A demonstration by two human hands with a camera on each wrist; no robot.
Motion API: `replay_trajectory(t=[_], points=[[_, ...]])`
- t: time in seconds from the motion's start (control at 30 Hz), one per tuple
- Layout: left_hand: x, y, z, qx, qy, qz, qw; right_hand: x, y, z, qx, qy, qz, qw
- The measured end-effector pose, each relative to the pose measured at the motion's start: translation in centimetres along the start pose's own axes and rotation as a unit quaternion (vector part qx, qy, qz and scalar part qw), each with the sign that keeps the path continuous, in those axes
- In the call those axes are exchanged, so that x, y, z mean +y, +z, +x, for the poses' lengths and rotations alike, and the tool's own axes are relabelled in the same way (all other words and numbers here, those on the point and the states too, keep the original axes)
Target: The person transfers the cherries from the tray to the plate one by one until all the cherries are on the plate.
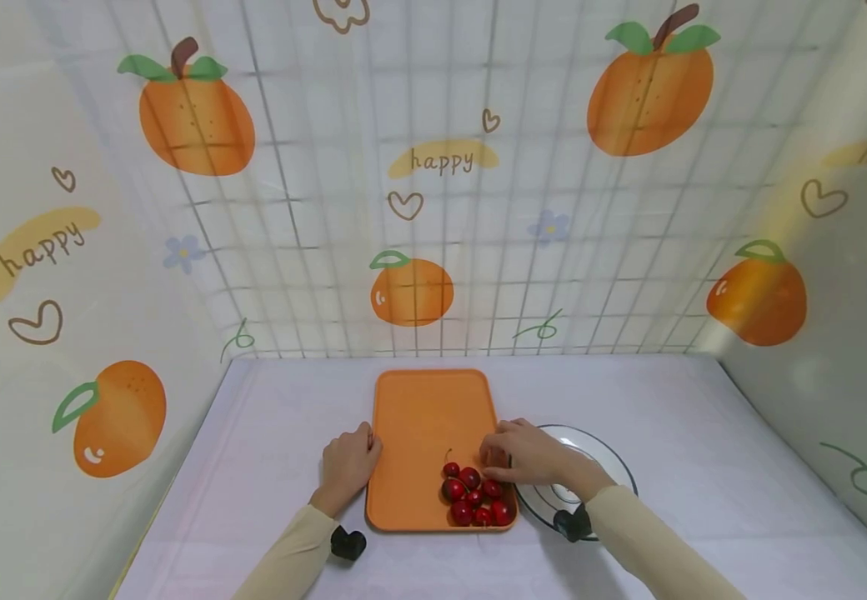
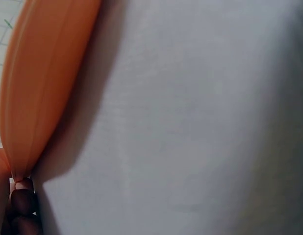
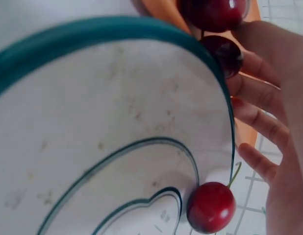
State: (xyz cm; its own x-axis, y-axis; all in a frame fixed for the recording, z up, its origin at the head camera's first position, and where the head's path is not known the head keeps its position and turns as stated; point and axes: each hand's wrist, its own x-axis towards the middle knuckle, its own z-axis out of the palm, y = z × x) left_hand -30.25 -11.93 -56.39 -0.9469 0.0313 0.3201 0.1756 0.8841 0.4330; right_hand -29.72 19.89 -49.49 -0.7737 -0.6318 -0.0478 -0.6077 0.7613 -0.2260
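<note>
An orange tray [image 1: 426,425] lies lengthwise on the table, with several dark red cherries [image 1: 462,512] gathered in its near right corner. My left hand [image 1: 347,467] grips the tray's left edge; its fingertips are mostly hidden in the left wrist view. Over the tray's right edge, my right hand [image 1: 527,454] reaches toward the cherries, thumb and fingers apart. In the right wrist view its thumb is close to a cherry [image 3: 222,55], and I cannot tell whether they touch. Beside the tray is a white plate [image 3: 127,88] with a dark green rim; one stemmed cherry [image 3: 211,208] appears on it.
A white cloth [image 1: 283,408] covers the table. Behind it stands a curtain [image 1: 343,225] printed with oranges, over a wire grid, and printed sheets flank both sides. Dark heart-shaped pieces [image 1: 348,543] sit at the wrists. The right forearm passes over part of the plate.
</note>
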Motion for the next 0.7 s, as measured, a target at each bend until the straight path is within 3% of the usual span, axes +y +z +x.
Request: replay_trajectory(t=[0.47,0.7], points=[[-0.05,0.08,-0.02,0.004,0.001,0.0,1.0,0.51,0.31,-0.08,0.005,-0.013,0.031,0.9994],[-0.01,0.05,-0.06,0.005,0.001,0.001,1.0,0.48,-0.56,0.1,0.048,0.003,0.07,0.9964]])
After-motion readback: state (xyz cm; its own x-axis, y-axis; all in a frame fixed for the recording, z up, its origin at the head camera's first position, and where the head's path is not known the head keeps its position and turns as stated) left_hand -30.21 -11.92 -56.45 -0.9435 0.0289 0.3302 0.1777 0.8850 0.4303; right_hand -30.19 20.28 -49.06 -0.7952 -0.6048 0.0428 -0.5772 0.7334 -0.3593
